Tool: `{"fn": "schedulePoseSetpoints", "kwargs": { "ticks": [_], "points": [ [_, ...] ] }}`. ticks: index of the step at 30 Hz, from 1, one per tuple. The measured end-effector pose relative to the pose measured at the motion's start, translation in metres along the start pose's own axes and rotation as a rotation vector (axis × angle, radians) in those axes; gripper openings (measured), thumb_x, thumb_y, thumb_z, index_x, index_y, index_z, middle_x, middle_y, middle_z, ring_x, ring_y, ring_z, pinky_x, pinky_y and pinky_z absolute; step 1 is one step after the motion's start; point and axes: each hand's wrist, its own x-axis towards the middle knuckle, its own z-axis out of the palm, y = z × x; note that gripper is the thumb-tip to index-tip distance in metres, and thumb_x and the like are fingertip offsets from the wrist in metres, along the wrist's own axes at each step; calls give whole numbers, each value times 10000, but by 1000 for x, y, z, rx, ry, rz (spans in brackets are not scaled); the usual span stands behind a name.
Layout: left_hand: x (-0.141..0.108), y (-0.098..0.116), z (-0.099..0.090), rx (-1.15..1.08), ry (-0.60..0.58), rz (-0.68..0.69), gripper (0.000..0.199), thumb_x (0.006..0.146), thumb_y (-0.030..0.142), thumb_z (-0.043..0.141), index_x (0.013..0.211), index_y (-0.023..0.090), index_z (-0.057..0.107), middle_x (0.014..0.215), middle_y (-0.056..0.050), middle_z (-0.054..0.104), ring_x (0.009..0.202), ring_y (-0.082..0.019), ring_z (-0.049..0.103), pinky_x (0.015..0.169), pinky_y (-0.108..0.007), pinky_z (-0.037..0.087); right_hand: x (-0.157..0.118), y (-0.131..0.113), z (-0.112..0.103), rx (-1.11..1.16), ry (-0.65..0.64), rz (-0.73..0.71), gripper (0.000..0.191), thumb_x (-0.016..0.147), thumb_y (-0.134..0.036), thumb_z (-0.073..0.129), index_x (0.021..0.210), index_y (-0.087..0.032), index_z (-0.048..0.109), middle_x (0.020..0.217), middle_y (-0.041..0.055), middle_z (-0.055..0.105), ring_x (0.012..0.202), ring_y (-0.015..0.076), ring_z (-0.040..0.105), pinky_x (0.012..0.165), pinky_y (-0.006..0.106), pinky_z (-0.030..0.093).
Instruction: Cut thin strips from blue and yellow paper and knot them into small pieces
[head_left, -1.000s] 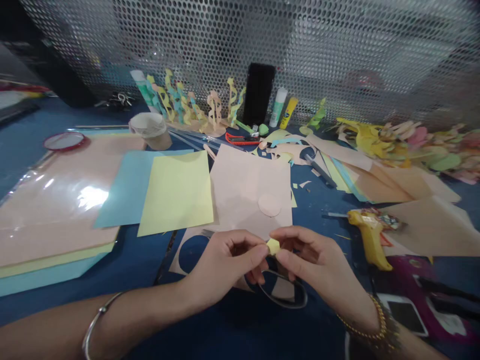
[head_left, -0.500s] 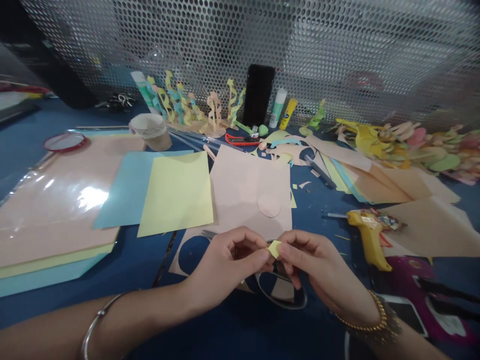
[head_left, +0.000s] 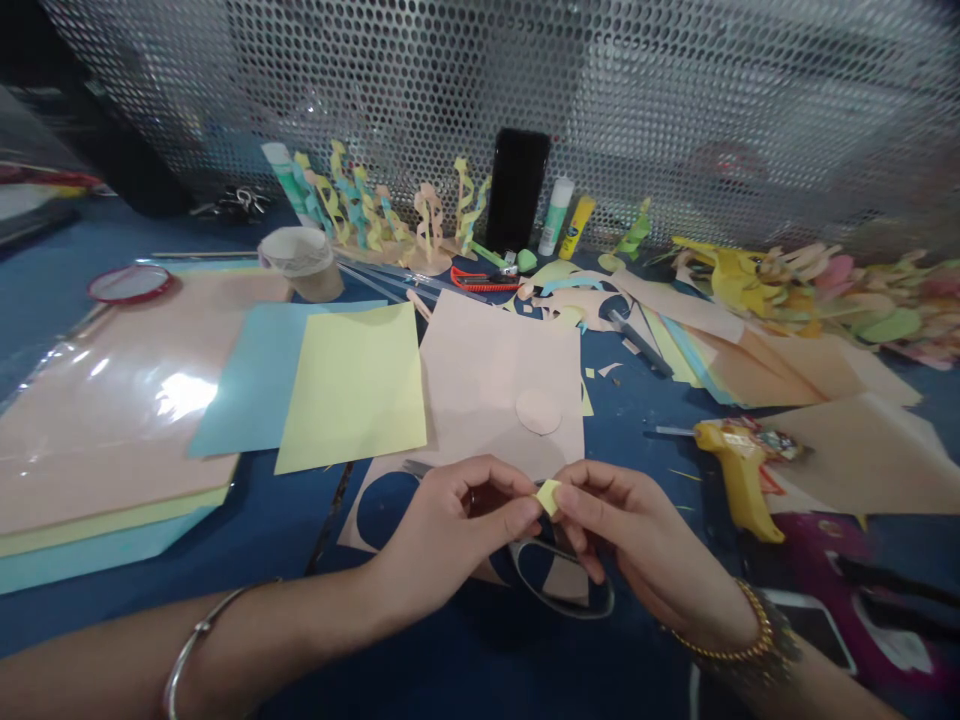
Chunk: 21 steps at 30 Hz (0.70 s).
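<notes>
A small folded piece of yellow paper (head_left: 549, 497) is pinched between both hands at the front of the table. My left hand (head_left: 469, 515) grips its left side between thumb and index finger. On its right side, the thumb and fingers of my right hand (head_left: 626, 515) are closed on it. Below the hands lie scissors (head_left: 611, 600), their handle loops partly covered by my fingers. A pale pink sheet (head_left: 495, 370) lies just beyond, with a cut paper circle (head_left: 538, 411) on it. Yellow (head_left: 356, 385) and blue (head_left: 251, 390) sheets are to its left.
A yellow glue gun (head_left: 735, 475) lies on the right, near a white phone (head_left: 806, 625). A paper cup (head_left: 304, 265) stands at the back left. Spiral paper pieces (head_left: 352, 200), a black phone (head_left: 517, 190) and glue sticks (head_left: 556, 215) line the mesh panel (head_left: 637, 80).
Almost nothing differs. Both hands keep their pinch on the yellow paper in the same spot, and the surrounding things stay put.
</notes>
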Motion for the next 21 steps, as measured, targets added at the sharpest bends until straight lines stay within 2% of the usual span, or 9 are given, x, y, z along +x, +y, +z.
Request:
{"fn": "schedulePoseSetpoints", "kwargs": {
  "ticks": [6,9,12,14,16,21],
  "points": [
    [2,-4,0,38,22,179,90,759,184,705,840,178,667,932,-29,607,884,-156,607,770,-257,500,0,2,0,-71,-1,-24,202,801,-370,669,772,-171,645,526,-54,495,435,61,439,373,153,394],
    [0,-5,-1,41,69,161,203,746,201,724,916,209,613,921,-8,579,869,-145,589,752,-256,503,-1,2,0,-153,12,-57,223,805,-391,660,789,-170,637,558,-49,515,439,59,455,393,166,404],
    [-2,-4,0,39,86,175,175,736,176,726,821,216,578,905,8,554,882,-138,572,745,-238,501,-3,0,1,-225,46,-98,237,804,-397,659,775,-164,622,576,-47,517,441,55,456,408,172,402],
    [-3,-1,1,69,66,191,117,738,160,711,757,201,603,947,-6,538,932,-149,569,778,-243,505,-5,-1,2,-246,54,-105,244,802,-400,658,762,-164,612,582,-46,506,460,63,456,417,179,407],
    [-4,1,1,102,41,177,57,753,153,685,775,199,658,1005,-23,518,966,-162,575,822,-267,511,-6,-2,3,-264,62,-112,241,803,-400,654,759,-168,607,591,-44,498,482,72,448,424,186,407],
    [-6,4,1,118,2,162,118,742,158,688,843,216,711,1059,-39,508,1013,-189,578,897,-319,505,-8,-5,7,-421,141,-221,215,817,-359,637,707,-180,594,638,-20,539,529,85,453,475,208,389]
  ]
}}
